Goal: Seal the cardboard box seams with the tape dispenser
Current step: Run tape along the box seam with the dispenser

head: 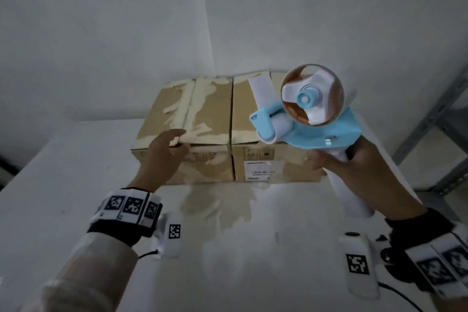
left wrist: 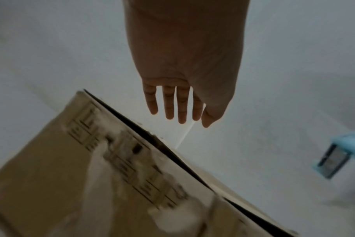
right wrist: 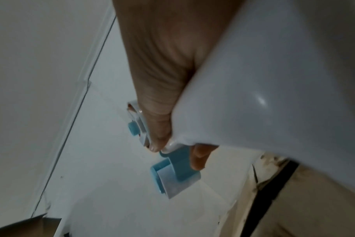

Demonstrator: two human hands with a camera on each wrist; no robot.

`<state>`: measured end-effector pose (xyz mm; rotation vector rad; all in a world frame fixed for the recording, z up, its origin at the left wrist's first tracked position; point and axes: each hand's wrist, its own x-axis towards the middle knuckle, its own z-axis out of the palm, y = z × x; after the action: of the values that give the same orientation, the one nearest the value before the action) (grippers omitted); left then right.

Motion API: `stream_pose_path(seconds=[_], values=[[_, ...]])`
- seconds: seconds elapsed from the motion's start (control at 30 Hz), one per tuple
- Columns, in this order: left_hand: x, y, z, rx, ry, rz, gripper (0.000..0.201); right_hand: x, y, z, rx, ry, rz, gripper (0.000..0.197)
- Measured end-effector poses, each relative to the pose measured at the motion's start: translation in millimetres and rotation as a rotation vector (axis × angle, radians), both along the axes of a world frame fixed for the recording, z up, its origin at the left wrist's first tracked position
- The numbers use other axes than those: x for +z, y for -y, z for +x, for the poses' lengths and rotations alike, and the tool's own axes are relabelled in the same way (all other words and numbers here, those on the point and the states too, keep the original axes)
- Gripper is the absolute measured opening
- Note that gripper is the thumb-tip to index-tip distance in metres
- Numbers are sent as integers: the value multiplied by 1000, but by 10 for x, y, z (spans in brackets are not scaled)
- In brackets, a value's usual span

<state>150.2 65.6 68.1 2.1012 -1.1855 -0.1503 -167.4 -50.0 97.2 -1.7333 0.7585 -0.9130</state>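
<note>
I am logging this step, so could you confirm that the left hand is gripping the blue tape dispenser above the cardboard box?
Not quite: it is the right hand that grips the blue tape dispenser above the cardboard box, as the head view shows. The left hand is open near the box's front edge.

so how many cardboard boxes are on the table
2, side by side against the back wall: the left box under the open left hand, and the right box partly behind the tape dispenser. None other shows.
</note>
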Motion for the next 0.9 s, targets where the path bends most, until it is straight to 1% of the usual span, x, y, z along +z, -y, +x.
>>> stream_pose_path(seconds=[0.07,0.1,0.13,0.23,0.27,0.3,0.33,0.37,0.4,0.47,0.5,0.53,0.57,0.6,0.67,0.7,0.73,0.8,0.83,0.9], values=[[-8,16,366,24,78,97,41,13,15,231,-9,0,38,67],[-17,24,531,20,111,143,44,32,3,343,-24,-1,71,80],[-29,38,686,13,144,185,47,43,-9,454,-28,6,93,85],[-98,123,1089,-4,194,368,54,49,-44,765,-46,39,110,77],[-132,161,1213,-50,226,437,53,44,-54,857,-56,50,116,72],[-146,181,1304,-124,292,493,52,37,-66,945,-67,66,126,65],[-163,190,1381,-223,397,506,52,27,-79,1030,-81,87,139,59],[-187,190,1438,-326,465,468,52,18,-93,1112,-97,104,148,61],[-270,211,1506,-412,511,495,49,4,-107,1182,-109,119,152,69],[-346,185,1589,-469,684,468,30,-37,-128,1321,-141,146,163,83],[-414,132,1582,-468,775,450,25,-58,-130,1383,-165,156,170,84],[-471,97,1583,-484,826,429,23,-80,-128,1446,-193,156,174,79],[-466,37,1551,-492,841,384,21,-93,-125,1517,-220,149,181,70],[-488,-32,1550,-501,838,335,21,-102,-122,1585,-240,141,190,55],[-486,-229,1505,-501,762,196,25,-120,-124,1722,-277,121,199,24],[-461,-337,1463,-476,735,149,26,-129,-130,1788,-293,117,195,15],[-439,-447,1414,-451,692,136,29,-145,-140,1852,-299,120,188,13],[-409,-629,1355,-411,550,142,35,-187,-161,1989,-293,132,190,12],[-428,-710,1367,-411,470,153,40,-214,-177,2062,-284,140,199,12],[-406,-855,1367,-434,395,141,50,-280,-214,2204,-262,153,209,14]])
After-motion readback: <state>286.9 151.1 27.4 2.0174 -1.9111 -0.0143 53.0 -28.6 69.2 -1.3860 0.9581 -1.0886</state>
